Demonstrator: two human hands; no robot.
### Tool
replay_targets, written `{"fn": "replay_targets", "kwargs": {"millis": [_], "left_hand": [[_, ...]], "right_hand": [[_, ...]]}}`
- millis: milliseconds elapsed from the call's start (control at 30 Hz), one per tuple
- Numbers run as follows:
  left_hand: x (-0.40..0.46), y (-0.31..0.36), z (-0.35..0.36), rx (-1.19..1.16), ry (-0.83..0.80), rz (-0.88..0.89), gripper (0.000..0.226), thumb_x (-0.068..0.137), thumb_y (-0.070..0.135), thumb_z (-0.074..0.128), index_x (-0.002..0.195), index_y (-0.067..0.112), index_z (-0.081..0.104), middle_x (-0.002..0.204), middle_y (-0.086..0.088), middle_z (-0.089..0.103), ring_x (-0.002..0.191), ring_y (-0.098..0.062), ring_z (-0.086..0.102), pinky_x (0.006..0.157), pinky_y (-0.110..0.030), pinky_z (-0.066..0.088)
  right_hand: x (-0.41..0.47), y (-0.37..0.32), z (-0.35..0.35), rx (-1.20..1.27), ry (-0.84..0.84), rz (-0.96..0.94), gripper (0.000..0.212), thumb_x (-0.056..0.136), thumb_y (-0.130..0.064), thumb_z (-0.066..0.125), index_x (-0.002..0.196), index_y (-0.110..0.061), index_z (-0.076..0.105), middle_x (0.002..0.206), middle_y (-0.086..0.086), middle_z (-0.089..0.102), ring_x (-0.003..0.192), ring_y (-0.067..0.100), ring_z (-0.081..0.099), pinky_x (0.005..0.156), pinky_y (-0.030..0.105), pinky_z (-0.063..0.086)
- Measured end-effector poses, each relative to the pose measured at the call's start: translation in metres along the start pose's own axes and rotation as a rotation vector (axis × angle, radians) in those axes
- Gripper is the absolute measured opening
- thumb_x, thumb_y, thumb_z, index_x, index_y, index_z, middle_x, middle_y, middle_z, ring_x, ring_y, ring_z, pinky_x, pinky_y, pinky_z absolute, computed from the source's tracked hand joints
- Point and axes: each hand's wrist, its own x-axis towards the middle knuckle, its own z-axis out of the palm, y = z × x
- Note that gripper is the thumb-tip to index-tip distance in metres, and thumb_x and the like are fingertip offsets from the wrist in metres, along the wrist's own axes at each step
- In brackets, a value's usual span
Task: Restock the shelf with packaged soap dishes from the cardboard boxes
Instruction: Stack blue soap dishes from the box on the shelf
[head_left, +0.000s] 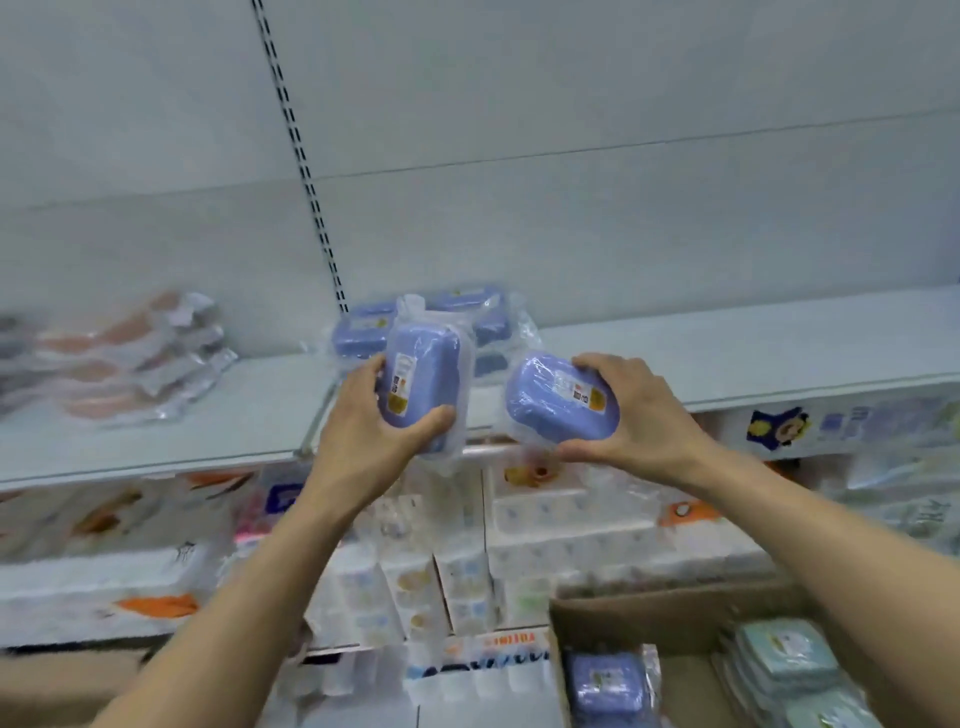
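Head view puts the box (675, 618) nearest me, at the lower right: brown cardboard, open on top, with one blue wrapped dish (605, 686) lying in its left end and a stack of pale green dishes (789, 657) to its right. I cannot tell how many green ones there are; that corner is blurred.

Both forearms rise from the bottom edge and converge toward the middle of the frame, bare, wrists slightly bent back. My left hand (371, 421) grips a blue dish (423, 384) in clear film, standing it nearly on end and tilted a little to the right; the thumb curls across its lower edge and the fingers wrap round its left side. My right hand (639, 415) holds a second blue dish (561, 400) lying more level, with its label facing up; the fingers curl over the top right corner and the thumb presses under its near edge. The two dishes are near each other but apart, both held over the front lip of the shelf (727, 353).

Below that lip I see packs of paper goods (545, 530) stacked on a lower level.

Farther back, on the shelf itself, a pile of blue dishes (467, 312) sits just behind the left-hand one. Well to the left lie pink wrapped packs (130, 358), too blurred to identify.
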Motion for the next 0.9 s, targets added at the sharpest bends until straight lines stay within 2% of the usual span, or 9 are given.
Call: {"fn": "replay_targets", "kwargs": {"millis": [100,167,233,367,500,633,733,833,900], "left_hand": [[0.049,-0.009,-0.022,-0.061,0.071,-0.035,0.062,0.074,0.044,0.082,0.123,0.037,0.043,0.106,0.015,0.057,0.093,-0.007,0.06,0.078,-0.028,0.049],[0.085,-0.02,-0.035,-0.101,0.105,-0.087,0.066,0.075,0.046,0.08,0.129,0.033,0.045,0.104,0.018,0.057,0.091,-0.004,0.059,0.073,-0.026,0.047],[0.123,-0.033,-0.044,-0.138,0.124,-0.144,0.078,0.074,0.051,0.079,0.138,0.026,0.042,0.111,0.009,0.059,0.096,-0.011,0.061,0.079,-0.03,0.048],[0.192,-0.055,-0.057,-0.156,0.13,-0.238,0.084,0.075,0.057,0.076,0.142,0.024,0.038,0.115,0.002,0.061,0.101,-0.018,0.061,0.086,-0.032,0.044],[0.244,-0.072,-0.065,-0.134,0.101,-0.263,0.091,0.071,0.066,0.073,0.142,0.026,0.035,0.117,0.002,0.063,0.102,-0.019,0.063,0.089,-0.037,0.048],[0.272,-0.082,-0.063,-0.188,0.063,-0.258,0.099,0.067,0.068,0.073,0.145,0.024,0.031,0.118,-0.001,0.063,0.101,-0.02,0.065,0.096,-0.045,0.051],[0.279,-0.085,-0.058,-0.27,0.02,-0.286,0.108,0.057,0.074,0.07,0.145,0.027,0.028,0.12,-0.002,0.063,0.102,-0.02,0.066,0.095,-0.044,0.053],[0.281,-0.086,-0.053,-0.383,-0.018,-0.346,0.097,0.071,0.066,0.074,0.145,0.025,0.027,0.124,-0.005,0.061,0.097,-0.02,0.068,0.086,-0.037,0.056],[0.281,-0.084,-0.051,-0.448,-0.039,-0.388,0.09,0.076,0.062,0.073,0.145,0.026,0.027,0.125,-0.006,0.06,0.085,-0.018,0.071,0.091,-0.04,0.056]], "right_hand": [[0.073,-0.005,-0.002,-0.001,0.04,-0.039,0.093,0.049,-0.075,0.068,0.128,-0.029,0.049,0.111,-0.011,0.055,0.096,0.016,0.05,0.088,0.037,0.046],[0.125,-0.007,0.002,-0.016,0.051,-0.071,0.091,0.052,-0.074,0.07,0.129,-0.031,0.047,0.109,-0.012,0.055,0.094,0.017,0.049,0.087,0.037,0.047],[0.175,-0.01,0.008,-0.065,0.033,-0.094,0.088,0.057,-0.069,0.072,0.131,-0.03,0.045,0.109,-0.011,0.052,0.096,0.016,0.045,0.088,0.035,0.043],[0.258,-0.009,0.027,-0.165,-0.046,-0.085,0.066,0.062,-0.057,0.078,0.115,-0.036,0.044,0.1,-0.012,0.047,0.097,0.02,0.043,0.078,0.035,0.04],[0.311,-0.001,0.05,-0.217,-0.152,-0.069,0.085,0.071,-0.049,0.079,0.14,-0.023,0.039,0.121,0.0,0.05,0.113,0.024,0.041,0.095,0.041,0.042],[0.341,0.009,0.068,-0.257,-0.282,-0.037,0.086,0.075,-0.047,0.077,0.145,-0.023,0.034,0.13,0.002,0.045,0.118,0.021,0.036,0.099,0.037,0.038],[0.346,0.013,0.073,-0.244,-0.346,-0.03,0.086,0.077,-0.048,0.076,0.147,-0.024,0.031,0.136,0.001,0.04,0.123,0.02,0.032,0.105,0.038,0.035],[0.346,0.014,0.071,-0.33,-0.385,-0.032,0.086,0.079,-0.053,0.072,0.148,-0.025,0.03,0.142,-0.001,0.035,0.13,0.021,0.029,0.108,0.04,0.033],[0.344,0.011,0.068,-0.382,-0.424,-0.003,0.087,0.08,-0.056,0.07,0.15,-0.026,0.028,0.146,0.0,0.03,0.133,0.022,0.026,0.11,0.043,0.031]]}}
